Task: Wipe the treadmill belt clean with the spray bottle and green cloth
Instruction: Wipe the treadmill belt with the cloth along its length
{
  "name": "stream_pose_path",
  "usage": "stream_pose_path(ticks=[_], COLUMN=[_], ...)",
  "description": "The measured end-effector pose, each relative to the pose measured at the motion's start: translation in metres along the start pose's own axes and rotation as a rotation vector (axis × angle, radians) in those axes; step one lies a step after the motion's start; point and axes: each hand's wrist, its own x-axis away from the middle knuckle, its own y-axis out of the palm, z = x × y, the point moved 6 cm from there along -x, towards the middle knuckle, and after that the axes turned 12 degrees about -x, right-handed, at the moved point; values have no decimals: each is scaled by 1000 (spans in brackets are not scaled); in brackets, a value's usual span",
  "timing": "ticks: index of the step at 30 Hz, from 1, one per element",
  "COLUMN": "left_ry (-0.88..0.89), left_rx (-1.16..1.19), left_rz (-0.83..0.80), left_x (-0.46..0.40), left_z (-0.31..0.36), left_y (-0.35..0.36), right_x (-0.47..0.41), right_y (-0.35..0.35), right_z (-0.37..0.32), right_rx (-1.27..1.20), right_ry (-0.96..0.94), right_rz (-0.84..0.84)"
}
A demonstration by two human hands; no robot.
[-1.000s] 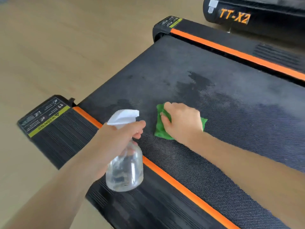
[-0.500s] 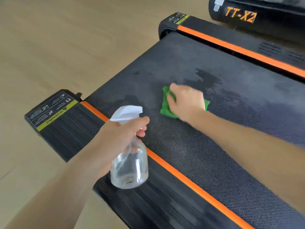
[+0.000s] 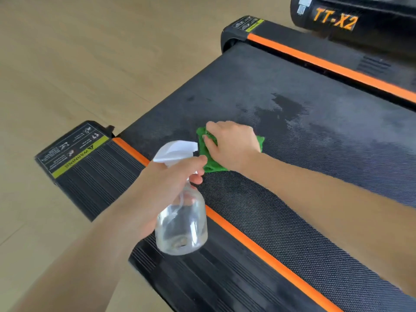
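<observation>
On the belt (image 3: 281,221), your right hand (image 3: 234,145) presses the cloth (image 3: 212,167), fingers curled. Your left hand (image 3: 166,183) grips the bottle (image 3: 182,230).

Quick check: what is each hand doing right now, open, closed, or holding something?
Left hand: closed in a grip on the spray bottle, held above the side rail.
Right hand: fingers curled onto the green cloth, pressing it to the treadmill belt.
</observation>
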Motion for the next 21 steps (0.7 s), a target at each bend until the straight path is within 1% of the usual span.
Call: stream_pose_path(ticks=[2,4,6,9,11,13,15,17,18,19,21], left_ry=[-12,-27,-13,7,20,18,8,-5,-16,-19,-17], left_rx=[-33,-40,-20,25,40,44,39,33,22,20,36], left_rz=[-5,12,30,33,-5,-19,-16,-4,-1,-4,-10], left_x=[-2,-5,-4,2,5,4,1,-5,-9,-12,-12], left_z=[-1,-2,-2,0,2,3,2,0,1,0,2], left_y=[-4,-9,-15,-21,-17,-13,-9,-9,-11,-13,-18], right_x=[-14,0,38,94,101,82,47,8,-8,-19,-22], right_y=[9,1,-12,-27,-30,-20,-9,0,8,15,18], right_z=[-3,-10,-23,-42,-41,-39,-39,-39,-39,-40,-44], right_rx=[30,0,-51,-157,-184,-161,-113,-71,-37,-17,-22], right_ry=[77,65,-20,-214,-333,-396,-345,-206,-128,-60,0], right_rz=[-3,43,34,-104,-143,-172,-153,-110,-127,-153,-124])
